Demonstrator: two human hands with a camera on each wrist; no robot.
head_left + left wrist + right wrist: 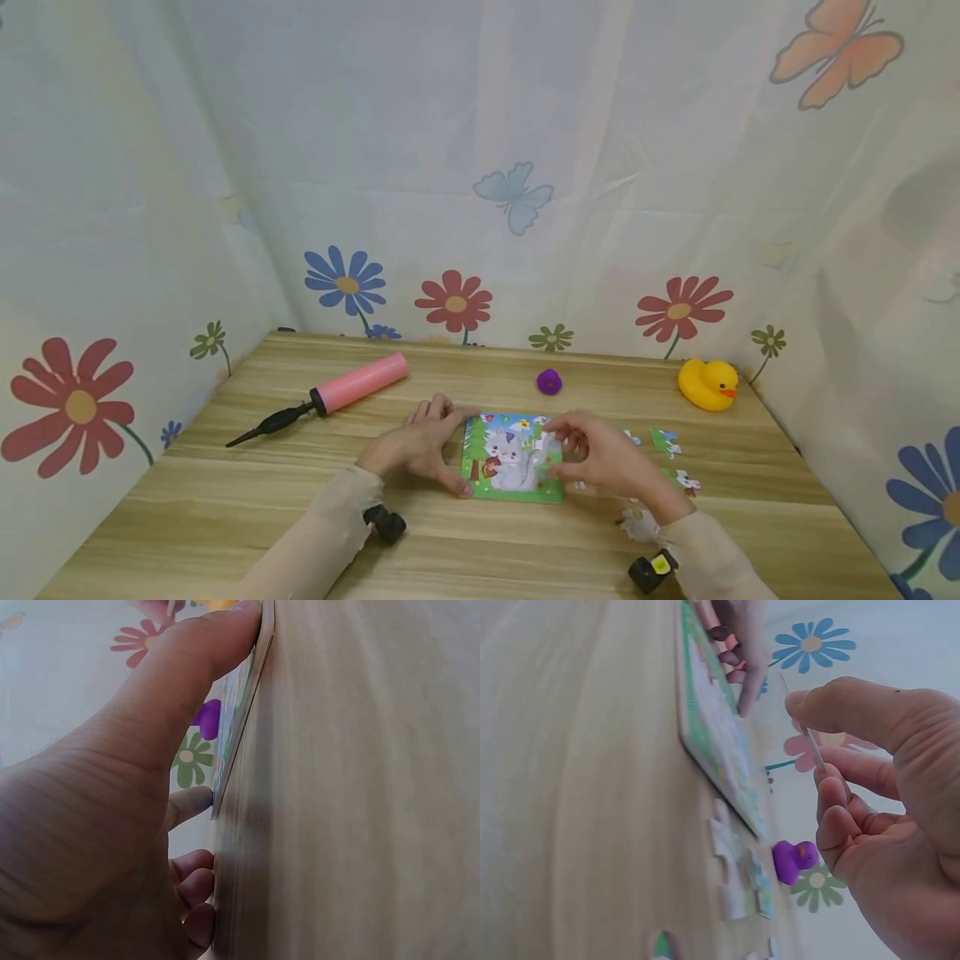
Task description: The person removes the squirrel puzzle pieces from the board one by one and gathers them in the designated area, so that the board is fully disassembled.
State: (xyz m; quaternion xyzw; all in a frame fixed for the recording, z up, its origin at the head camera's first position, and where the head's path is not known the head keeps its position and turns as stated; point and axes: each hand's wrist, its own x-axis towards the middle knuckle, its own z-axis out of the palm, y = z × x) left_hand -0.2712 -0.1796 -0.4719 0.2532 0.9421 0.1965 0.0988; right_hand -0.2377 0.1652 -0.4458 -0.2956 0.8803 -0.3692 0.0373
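Note:
A square jigsaw puzzle [513,468] with a white and grey squirrel-like animal on green lies mid-table. My left hand [422,446] holds its left side, thumb at the near corner and index finger at the far edge; the other fingers curl beside it on the table. In the left wrist view the puzzle [238,712] appears edge-on under the thumb. Over the right edge, my right hand [606,457] pinches a thin puzzle piece [814,746] between thumb and fingers. That piece is edge-on in the right wrist view, so its picture is hidden.
Loose puzzle pieces [666,442] lie around my right hand, one piece [640,525] close to the wrist. A small purple duck [549,382] sits behind the puzzle. A yellow rubber duck [707,385] stands back right, a pink and black hand pump [363,383] back left.

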